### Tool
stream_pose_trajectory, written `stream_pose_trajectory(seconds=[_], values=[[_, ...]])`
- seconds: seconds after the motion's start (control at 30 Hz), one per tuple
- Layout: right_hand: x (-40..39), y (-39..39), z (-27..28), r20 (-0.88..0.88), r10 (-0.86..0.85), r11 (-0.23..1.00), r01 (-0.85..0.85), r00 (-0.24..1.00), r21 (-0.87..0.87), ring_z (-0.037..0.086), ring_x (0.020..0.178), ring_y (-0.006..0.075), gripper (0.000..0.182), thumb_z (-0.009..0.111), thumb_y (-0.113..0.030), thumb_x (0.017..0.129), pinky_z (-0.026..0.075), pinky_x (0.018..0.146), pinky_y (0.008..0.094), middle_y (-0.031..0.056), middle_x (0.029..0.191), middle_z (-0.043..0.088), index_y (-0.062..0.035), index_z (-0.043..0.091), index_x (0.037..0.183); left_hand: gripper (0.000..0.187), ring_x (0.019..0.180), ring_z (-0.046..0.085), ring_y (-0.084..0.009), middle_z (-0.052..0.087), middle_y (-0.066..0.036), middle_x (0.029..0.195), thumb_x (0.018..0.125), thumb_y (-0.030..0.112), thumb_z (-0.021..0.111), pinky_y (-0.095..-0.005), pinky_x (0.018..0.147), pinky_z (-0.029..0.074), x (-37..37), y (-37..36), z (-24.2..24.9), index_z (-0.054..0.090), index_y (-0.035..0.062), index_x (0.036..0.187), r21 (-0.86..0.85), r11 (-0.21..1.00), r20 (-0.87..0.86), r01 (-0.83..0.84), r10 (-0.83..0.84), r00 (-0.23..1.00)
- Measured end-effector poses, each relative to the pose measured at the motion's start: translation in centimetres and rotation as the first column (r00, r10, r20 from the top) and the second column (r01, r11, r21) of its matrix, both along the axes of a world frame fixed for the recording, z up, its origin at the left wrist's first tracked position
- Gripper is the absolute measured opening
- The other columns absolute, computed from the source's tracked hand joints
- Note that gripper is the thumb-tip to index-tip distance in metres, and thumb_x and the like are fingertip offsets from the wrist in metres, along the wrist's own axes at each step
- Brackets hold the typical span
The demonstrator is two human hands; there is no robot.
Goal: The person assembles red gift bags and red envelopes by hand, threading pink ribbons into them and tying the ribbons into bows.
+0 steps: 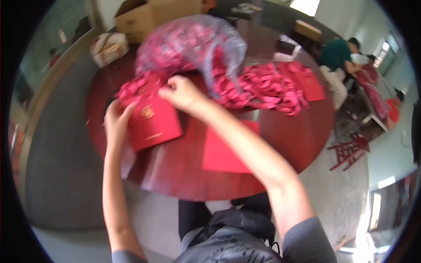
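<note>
A flat red gift bag (pixel 154 125) with a gold emblem and a small gold line of print lies at the left of the round table, slightly turned. Red ribbon is bunched along its upper edge. My left hand (pixel 116 116) is at the bag's upper left corner, thumb and fingers closed around ribbon there. Over its upper right corner, my right hand (pixel 184 94) has its fingers pinched together; what is between them is too small to make out. A plain red sheet-like piece (pixel 228 151) lies partly under my right forearm.
Behind the hands, a big clear plastic bag (pixel 184 41) bulges with red ribbons. Loose ribbons (pixel 267 90) and another red bag (pixel 312 85) lie right on the dark red table (pixel 188 175). Cardboard boxes (pixel 162 17) stand behind; a seated person (pixel 335 61) works at far right.
</note>
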State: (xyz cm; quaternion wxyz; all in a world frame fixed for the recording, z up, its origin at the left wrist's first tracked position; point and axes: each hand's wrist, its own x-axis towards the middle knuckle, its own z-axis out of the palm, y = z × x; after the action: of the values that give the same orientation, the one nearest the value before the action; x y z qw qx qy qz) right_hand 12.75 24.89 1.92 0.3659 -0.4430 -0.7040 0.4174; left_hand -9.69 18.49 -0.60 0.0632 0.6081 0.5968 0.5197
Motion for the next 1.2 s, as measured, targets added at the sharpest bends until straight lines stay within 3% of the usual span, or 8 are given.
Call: stream_pose_trajectory(seconds=[0.07,0.2,0.3,0.37,0.6,0.83,1.03,1.2], values=[[1.2,0.1,-3.3,0.090,-0.423,0.792,0.319,0.902,0.521,0.064,0.098,0.0226,0.051,0.073,-0.018,0.077,0.050,0.085,0.0310,0.0188,0.112,0.064,0.0061,0.056,0.118,0.043,0.089,0.057,-0.0268,0.059,-0.018,0.100,0.083,0.017,0.071,-0.0382,0.080,0.046,-2.0,0.9,-3.0,0.055,-0.0069,0.115,0.181,0.955,-0.262,-0.237,0.279,0.924],[11.7,-3.2,2.6,-0.617,-0.081,0.994,0.108,0.782,0.006,0.068,0.077,0.0211,0.031,0.062,-0.006,0.084,0.054,0.060,0.0273,0.0159,0.101,0.066,0.0033,0.057,0.113,0.038,0.114,0.049,-0.0318,0.055,-0.015,0.120,0.089,0.011,0.062,-0.0416,0.100,0.037,5.2,-5.8,-0.2,0.053,0.0029,0.124,0.128,0.991,-0.432,0.041,0.019,0.902],[21.2,-2.6,1.3,-0.793,-0.159,0.985,0.046,0.588,-0.164,0.033,0.047,0.0015,0.017,0.058,-0.012,0.088,0.026,0.039,0.0180,0.0155,0.098,0.067,0.0002,0.055,0.100,0.040,0.125,0.044,-0.0323,0.050,-0.014,0.132,0.089,0.013,0.060,-0.0450,0.108,0.030,7.3,-7.0,-0.1,0.052,0.0075,0.128,-0.051,0.995,-0.745,0.086,-0.095,0.661],[23.5,-6.0,2.4,-0.299,-0.185,0.931,0.070,0.936,-0.357,0.037,0.050,0.0007,0.019,0.058,-0.012,0.088,0.027,0.040,0.0163,0.0091,0.092,0.068,-0.0010,0.059,0.103,0.040,0.127,0.042,-0.0319,0.048,-0.014,0.134,0.089,0.013,0.060,-0.0461,0.110,0.027,7.4,-6.7,-1.3,0.052,0.0083,0.128,-0.080,0.994,-0.729,0.074,-0.109,0.675],[31.8,-7.7,-2.4,-0.062,-0.506,0.856,0.492,0.860,-0.159,0.045,0.056,0.0009,0.021,0.060,-0.010,0.089,0.033,0.044,0.0146,0.0027,0.087,0.067,-0.0021,0.062,0.109,0.042,0.132,0.037,-0.0350,0.045,-0.015,0.137,0.087,0.009,0.060,-0.0481,0.112,0.025,9.0,-6.7,-0.9,0.053,0.0075,0.129,-0.073,0.996,-0.704,0.047,-0.085,0.705],[28.0,-6.2,-6.4,0.344,-0.475,0.837,0.296,0.810,0.460,0.045,0.062,0.0091,0.023,0.072,-0.012,0.079,0.041,0.061,0.0257,0.0008,0.078,0.052,-0.0064,0.066,0.100,0.038,0.129,0.041,-0.0357,0.052,-0.015,0.129,0.082,0.000,0.061,-0.0464,0.108,0.032,13.5,-6.6,0.6,0.058,0.0037,0.120,-0.094,0.946,-0.543,0.309,-0.309,0.781],[27.8,-7.2,-6.9,0.380,-0.515,0.811,0.294,0.768,0.505,0.054,0.074,0.0196,0.017,0.068,-0.015,0.083,0.046,0.069,0.0334,0.0069,0.087,0.053,-0.0056,0.063,0.095,0.028,0.120,0.051,-0.0347,0.061,-0.017,0.116,0.080,-0.005,0.062,-0.0422,0.101,0.042,17.6,-7.7,0.4,0.063,-0.0005,0.108,-0.156,0.744,-0.274,0.650,-0.665,0.695],[26.0,-6.7,-5.7,0.454,-0.471,0.735,0.052,0.757,0.676,0.051,0.098,0.0290,0.023,0.069,-0.020,0.081,0.040,0.088,0.0397,0.0084,0.102,0.055,-0.0063,0.060,0.098,0.034,0.114,0.053,-0.0350,0.060,-0.016,0.114,0.080,0.002,0.064,-0.0425,0.097,0.043,19.3,-8.7,-1.2,0.060,0.0006,0.113,-0.218,0.754,-0.471,0.620,-0.638,0.609]])
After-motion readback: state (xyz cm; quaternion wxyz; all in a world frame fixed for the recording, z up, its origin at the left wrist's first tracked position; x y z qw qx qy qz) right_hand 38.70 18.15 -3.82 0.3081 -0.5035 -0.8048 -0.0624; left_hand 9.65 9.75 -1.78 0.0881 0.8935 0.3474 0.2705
